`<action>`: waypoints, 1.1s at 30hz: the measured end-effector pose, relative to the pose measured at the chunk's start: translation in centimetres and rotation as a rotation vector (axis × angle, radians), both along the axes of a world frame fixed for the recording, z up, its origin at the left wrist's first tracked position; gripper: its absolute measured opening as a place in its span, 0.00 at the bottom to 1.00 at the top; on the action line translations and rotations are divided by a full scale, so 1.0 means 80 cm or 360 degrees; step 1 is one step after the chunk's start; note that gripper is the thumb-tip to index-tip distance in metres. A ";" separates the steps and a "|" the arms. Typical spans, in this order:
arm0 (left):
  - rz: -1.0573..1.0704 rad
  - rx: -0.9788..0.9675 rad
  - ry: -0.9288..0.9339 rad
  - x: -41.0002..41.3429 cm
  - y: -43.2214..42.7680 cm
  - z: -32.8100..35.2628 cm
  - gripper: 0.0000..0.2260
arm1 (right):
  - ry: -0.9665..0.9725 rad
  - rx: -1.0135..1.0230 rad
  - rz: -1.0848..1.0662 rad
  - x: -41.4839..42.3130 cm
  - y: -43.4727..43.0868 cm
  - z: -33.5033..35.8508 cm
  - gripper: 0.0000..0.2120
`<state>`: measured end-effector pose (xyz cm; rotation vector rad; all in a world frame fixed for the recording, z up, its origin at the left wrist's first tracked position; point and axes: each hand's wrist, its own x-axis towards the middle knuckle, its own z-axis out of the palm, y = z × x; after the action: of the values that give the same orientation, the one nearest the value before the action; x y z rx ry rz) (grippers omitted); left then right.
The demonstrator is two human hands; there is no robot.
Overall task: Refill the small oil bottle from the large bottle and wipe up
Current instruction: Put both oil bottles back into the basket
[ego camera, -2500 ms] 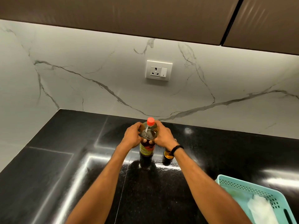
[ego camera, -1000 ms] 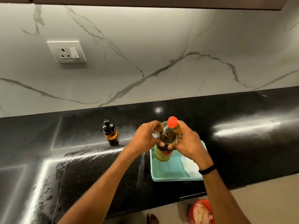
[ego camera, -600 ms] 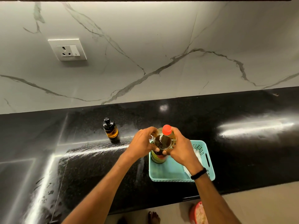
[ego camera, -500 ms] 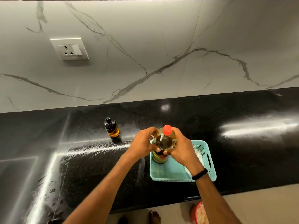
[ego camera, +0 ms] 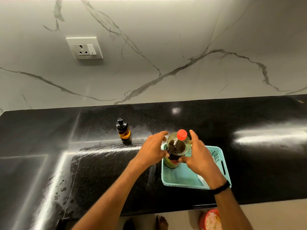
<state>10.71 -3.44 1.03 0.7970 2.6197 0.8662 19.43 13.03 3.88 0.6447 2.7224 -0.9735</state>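
Note:
The large oil bottle (ego camera: 177, 147), clear with a red cap, stands upright in the back left corner of the teal basket (ego camera: 221, 165). My left hand (ego camera: 152, 150) and my right hand (ego camera: 199, 158) flank it with fingers spread away from its shoulders; only the thumbs sit close to its body. The small amber oil bottle (ego camera: 123, 131) with a black cap stands alone on the black counter, to the left of my left hand. A white cloth (ego camera: 201, 179) lies in the basket, mostly hidden under my right wrist.
The black counter (ego camera: 249, 163) shows streaky smears left of the basket. A wall socket (ego camera: 84, 48) sits on the marble backsplash. Below the counter edge are a red bin (ego camera: 211, 219) and a bare foot (ego camera: 162, 221).
Both hands carried the large bottle to the right, away from the small bottle, and set it down in the basket. Their fingers have now spread off it.

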 end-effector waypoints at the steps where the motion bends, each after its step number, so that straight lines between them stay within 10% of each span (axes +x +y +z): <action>1: 0.0031 0.0004 -0.0003 -0.003 -0.008 0.000 0.36 | 0.0018 0.0038 -0.0055 0.004 -0.003 0.009 0.52; 9: 0.0573 0.0016 -0.0204 -0.057 -0.122 0.006 0.20 | 0.1108 0.0096 -0.0161 0.017 -0.098 0.068 0.21; 15: 0.0787 -0.0143 -0.0269 -0.116 -0.190 -0.023 0.27 | 0.0614 -0.0376 0.0122 -0.088 -0.159 -0.001 0.25; 23: 0.0708 -0.0184 -0.0356 -0.177 -0.210 -0.069 0.37 | 0.0162 -0.0214 0.0266 -0.230 -0.192 -0.106 0.36; 33: 0.0469 -0.0086 -0.0337 -0.216 -0.208 -0.100 0.28 | 0.0068 -0.0298 0.0296 -0.280 -0.225 -0.149 0.34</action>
<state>-6.55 -20.12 -6.99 0.2888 2.5923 0.8940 -2.96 -4.96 -8.07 0.3350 2.6262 -1.1867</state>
